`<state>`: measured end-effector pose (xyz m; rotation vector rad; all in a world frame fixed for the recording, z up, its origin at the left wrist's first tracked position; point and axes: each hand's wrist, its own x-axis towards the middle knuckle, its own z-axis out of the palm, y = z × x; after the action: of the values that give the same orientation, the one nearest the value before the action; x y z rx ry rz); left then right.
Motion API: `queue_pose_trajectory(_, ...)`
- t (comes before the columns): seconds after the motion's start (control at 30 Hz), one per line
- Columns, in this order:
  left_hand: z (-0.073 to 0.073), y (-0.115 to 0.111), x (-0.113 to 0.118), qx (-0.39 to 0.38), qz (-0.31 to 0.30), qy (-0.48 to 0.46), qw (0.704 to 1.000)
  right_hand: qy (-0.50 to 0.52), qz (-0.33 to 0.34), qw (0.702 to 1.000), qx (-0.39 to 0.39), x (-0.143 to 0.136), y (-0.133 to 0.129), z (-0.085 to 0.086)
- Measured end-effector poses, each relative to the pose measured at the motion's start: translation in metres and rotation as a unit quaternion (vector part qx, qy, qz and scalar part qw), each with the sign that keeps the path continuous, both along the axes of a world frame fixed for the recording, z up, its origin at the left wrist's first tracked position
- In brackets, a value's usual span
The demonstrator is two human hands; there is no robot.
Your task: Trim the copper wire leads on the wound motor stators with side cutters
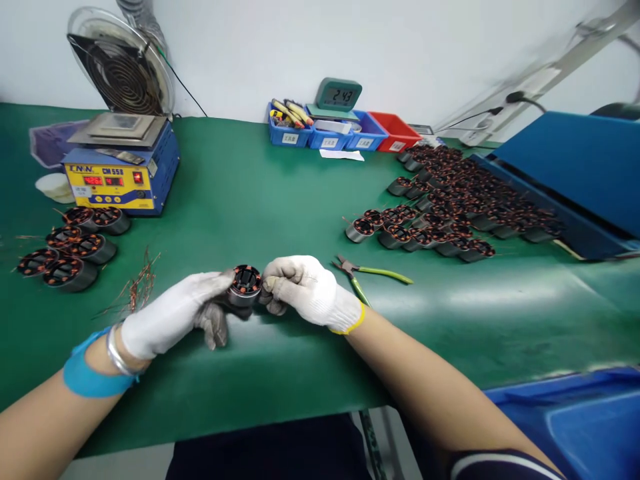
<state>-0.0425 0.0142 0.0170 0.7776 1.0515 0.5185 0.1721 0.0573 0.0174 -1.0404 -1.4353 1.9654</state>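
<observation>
Gripped by my gloved left hand (200, 307) is a round motor stator (245, 287) with a grey metal ring and copper windings, its open top facing up. Close against the stator's right side, my gloved right hand (295, 287) has its thumb and fingers pinched together; what they hold, if anything, is too small to make out. Cutting pliers (357, 270) with green handles lie just right of my right hand. Loose copper wire offcuts (143, 283) are scattered on the green table (240, 193), beyond my left wrist.
Several stators (70, 273) stand at the left, before a soldering unit (113, 187) and a fan (120, 77). Many more stators (440, 200) fill the right, beside a blue box (565, 173). Tool bins (290, 137) and a clock (339, 95) stand at the back.
</observation>
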Motion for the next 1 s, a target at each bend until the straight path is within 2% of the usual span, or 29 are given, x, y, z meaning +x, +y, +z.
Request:
queue_pose_trajectory(0.13, 0.005, -0.006, 0.003, 0.088, 0.129, -0.015, 0.988, 0.065, -0.021, 0.996, -0.048, -0.003, 0.004, -0.012)
queue_pose_trajectory(0.2, 0.008, -0.010, 0.005, 0.133, 0.166, -0.042, 0.976, 0.105, -0.032, 0.992, -0.069, -0.003, 0.006, -0.017)
queue_pose_trajectory(0.3, 0.012, -0.014, 0.005, 0.216, 0.155, -0.005, 0.964, 0.116, -0.028, 0.989, -0.090, -0.003, 0.006, -0.022)
queue_pose_trajectory(0.4, 0.013, -0.018, 0.005, 0.342, 0.159, 0.097, 0.921, 0.114, 0.011, 0.989, -0.096, -0.002, 0.004, -0.023)
queue_pose_trajectory(0.47, 0.012, -0.020, 0.006, 0.399, 0.159, 0.131, 0.894, 0.112, 0.041, 0.989, -0.085, -0.001, 0.002, -0.023)
queue_pose_trajectory(0.5, 0.012, -0.021, 0.007, 0.405, 0.164, 0.130, 0.890, 0.108, 0.052, 0.990, -0.076, -0.001, 0.002, -0.022)
queue_pose_trajectory(0.57, 0.010, -0.018, 0.009, 0.386, 0.214, 0.102, 0.891, 0.086, 0.064, 0.993, -0.055, 0.000, 0.000, -0.018)
queue_pose_trajectory(0.63, 0.009, -0.012, 0.011, 0.322, 0.273, 0.086, 0.903, 0.037, 0.065, 0.997, -0.035, 0.000, -0.001, -0.013)
queue_pose_trajectory(0.67, 0.009, -0.008, 0.011, 0.279, 0.267, 0.092, 0.918, 0.006, 0.065, 0.998, -0.018, -0.001, -0.002, -0.010)
queue_pose_trajectory(0.7, 0.008, -0.005, 0.012, 0.232, 0.226, 0.103, 0.940, -0.027, 0.064, 0.998, 0.005, -0.001, -0.002, -0.007)
queue_pose_trajectory(0.77, 0.006, -0.003, 0.014, 0.159, 0.089, 0.131, 0.975, -0.067, 0.056, 0.995, 0.044, -0.003, -0.003, -0.004)
queue_pose_trajectory(0.8, 0.003, -0.003, 0.014, 0.159, 0.042, 0.153, 0.974, -0.070, 0.047, 0.995, 0.049, -0.004, -0.003, -0.004)
queue_pose_trajectory(0.83, 0.001, -0.005, 0.015, 0.188, 0.028, 0.184, 0.964, -0.062, 0.034, 0.997, 0.042, -0.005, -0.003, -0.004)
queue_pose_trajectory(0.87, -0.002, -0.007, 0.016, 0.240, 0.043, 0.218, 0.945, -0.044, 0.021, 0.999, 0.024, -0.006, -0.002, -0.005)
queue_pose_trajectory(0.93, -0.007, -0.010, 0.018, 0.343, 0.128, 0.255, 0.895, 0.008, 0.005, 1.000, -0.019, -0.006, -0.002, -0.008)
queue_pose_trajectory(0.97, -0.008, -0.010, 0.018, 0.349, 0.158, 0.234, 0.894, 0.033, 0.004, 0.999, -0.034, -0.006, -0.002, -0.009)
queue_pose_trajectory(1.0, -0.008, -0.010, 0.017, 0.319, 0.165, 0.188, 0.914, 0.052, 0.007, 0.998, -0.043, -0.006, -0.003, -0.010)
